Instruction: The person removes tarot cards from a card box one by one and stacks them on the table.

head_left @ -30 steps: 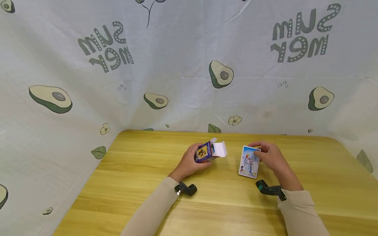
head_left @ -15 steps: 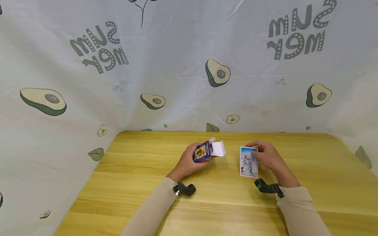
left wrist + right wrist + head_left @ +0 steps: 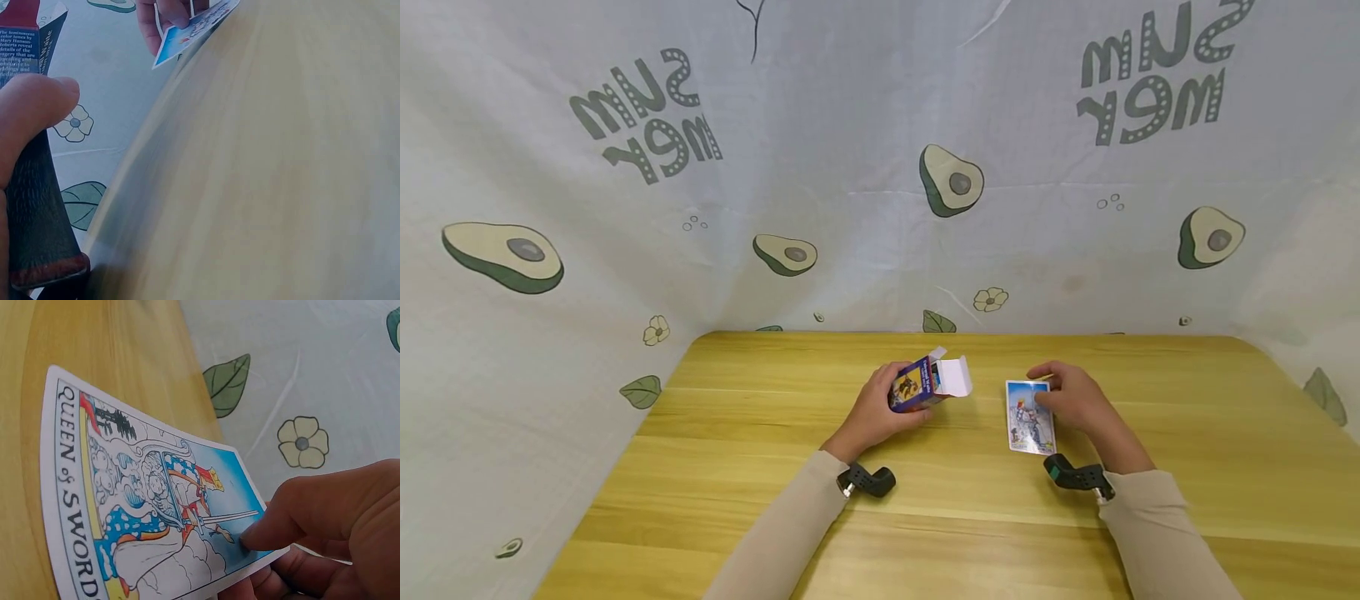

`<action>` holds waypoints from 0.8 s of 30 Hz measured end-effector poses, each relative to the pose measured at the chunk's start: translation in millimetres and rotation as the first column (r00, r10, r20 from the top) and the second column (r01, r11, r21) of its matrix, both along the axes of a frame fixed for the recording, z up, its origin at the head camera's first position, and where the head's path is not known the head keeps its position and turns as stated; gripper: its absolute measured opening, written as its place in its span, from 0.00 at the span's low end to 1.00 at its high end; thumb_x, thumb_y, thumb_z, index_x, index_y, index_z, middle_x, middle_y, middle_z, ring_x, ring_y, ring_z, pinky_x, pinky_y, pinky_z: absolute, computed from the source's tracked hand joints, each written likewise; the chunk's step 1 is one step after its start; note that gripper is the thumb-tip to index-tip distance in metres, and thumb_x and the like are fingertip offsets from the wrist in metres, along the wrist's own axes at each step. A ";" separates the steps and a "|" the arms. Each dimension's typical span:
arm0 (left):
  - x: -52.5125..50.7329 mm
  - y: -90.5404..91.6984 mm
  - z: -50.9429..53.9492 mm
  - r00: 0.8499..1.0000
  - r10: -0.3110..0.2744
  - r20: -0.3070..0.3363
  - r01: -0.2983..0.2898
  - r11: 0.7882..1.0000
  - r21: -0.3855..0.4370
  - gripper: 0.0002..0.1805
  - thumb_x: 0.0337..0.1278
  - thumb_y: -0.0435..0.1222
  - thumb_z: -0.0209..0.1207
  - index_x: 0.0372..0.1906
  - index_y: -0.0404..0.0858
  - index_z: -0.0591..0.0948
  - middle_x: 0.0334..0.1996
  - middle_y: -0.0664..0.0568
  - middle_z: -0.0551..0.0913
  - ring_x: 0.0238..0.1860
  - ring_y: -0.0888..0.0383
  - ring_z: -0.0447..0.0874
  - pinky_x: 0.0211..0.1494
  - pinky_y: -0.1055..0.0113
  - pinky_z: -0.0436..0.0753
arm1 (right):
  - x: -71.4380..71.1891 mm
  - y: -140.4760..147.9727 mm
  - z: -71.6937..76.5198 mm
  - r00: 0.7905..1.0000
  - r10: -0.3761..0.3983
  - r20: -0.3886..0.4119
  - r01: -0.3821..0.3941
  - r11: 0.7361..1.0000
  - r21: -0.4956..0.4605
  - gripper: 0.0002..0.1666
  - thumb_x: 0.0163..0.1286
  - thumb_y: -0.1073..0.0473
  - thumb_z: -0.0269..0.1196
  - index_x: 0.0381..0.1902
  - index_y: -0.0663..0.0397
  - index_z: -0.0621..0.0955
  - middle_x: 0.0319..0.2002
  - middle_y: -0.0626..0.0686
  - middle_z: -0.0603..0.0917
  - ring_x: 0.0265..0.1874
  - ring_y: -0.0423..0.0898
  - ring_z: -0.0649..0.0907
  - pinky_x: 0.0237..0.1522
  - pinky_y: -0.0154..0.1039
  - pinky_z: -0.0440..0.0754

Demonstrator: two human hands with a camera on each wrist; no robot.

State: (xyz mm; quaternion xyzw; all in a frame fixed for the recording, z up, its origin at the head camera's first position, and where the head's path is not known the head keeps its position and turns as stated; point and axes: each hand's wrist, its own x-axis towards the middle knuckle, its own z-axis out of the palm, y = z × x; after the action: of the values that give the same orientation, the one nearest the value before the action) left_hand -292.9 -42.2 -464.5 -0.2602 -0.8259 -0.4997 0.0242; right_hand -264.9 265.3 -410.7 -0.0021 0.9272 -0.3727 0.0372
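My left hand point(image 3: 876, 412) grips a small purple card box point(image 3: 912, 387) from its left side, thumb along the near edge. The box's white end flap point(image 3: 953, 377) stands out to the right, so that end is open. To the right, my right hand point(image 3: 1075, 400) pinches a tarot card point(image 3: 1026, 419) at its upper right corner, thumb on the face. Up close in the right wrist view, the tarot card point(image 3: 162, 506) reads "Queen of Swords" and looks slightly bowed. Whether other cards lie behind it cannot be seen.
A light wooden table point(image 3: 970, 517) lies under both hands. Behind it hangs a pale cloth point(image 3: 850, 167) printed with avocados, leaves and flowers. Dark wrist cameras are strapped to the left wrist point(image 3: 867, 480) and right wrist point(image 3: 1078, 475).
The held card has turned and tilted a little and dipped slightly in the right hand. The left hand keeps its grip on the box; the head view has shifted slightly.
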 end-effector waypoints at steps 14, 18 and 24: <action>-1.6 2.8 1.5 1.000 0.010 0.008 -0.010 1.000 0.008 0.38 0.45 0.46 0.72 0.63 0.46 0.69 0.52 0.55 0.73 0.49 0.59 0.70 0.50 0.64 0.73 | -5.1 2.7 -3.1 1.000 0.021 0.019 -0.022 0.999 0.045 0.21 0.62 0.69 0.59 0.55 0.67 0.76 0.43 0.65 0.75 0.38 0.57 0.74 0.36 0.41 0.75; -2.4 3.5 1.2 1.000 0.012 0.000 -0.012 1.000 0.007 0.38 0.45 0.47 0.72 0.63 0.46 0.69 0.51 0.55 0.74 0.48 0.59 0.70 0.50 0.63 0.73 | -7.6 5.2 -3.0 0.999 0.029 0.028 -0.031 0.997 0.072 0.23 0.62 0.68 0.60 0.56 0.69 0.74 0.44 0.67 0.76 0.38 0.57 0.74 0.39 0.45 0.75; -3.6 4.7 0.8 1.000 0.023 -0.002 -0.023 1.000 -0.003 0.38 0.45 0.47 0.72 0.63 0.45 0.69 0.51 0.55 0.74 0.48 0.59 0.70 0.50 0.63 0.73 | -9.4 6.5 -2.1 0.999 0.027 0.043 -0.031 0.994 0.105 0.21 0.61 0.68 0.61 0.53 0.68 0.77 0.42 0.65 0.75 0.39 0.58 0.73 0.40 0.48 0.72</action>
State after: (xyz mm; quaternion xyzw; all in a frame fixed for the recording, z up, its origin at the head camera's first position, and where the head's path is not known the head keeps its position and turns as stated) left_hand -296.6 -37.5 -463.8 -0.2514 -0.8296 -0.4976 0.0304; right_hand -274.2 271.8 -412.8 -0.0058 0.9446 -0.3224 0.0618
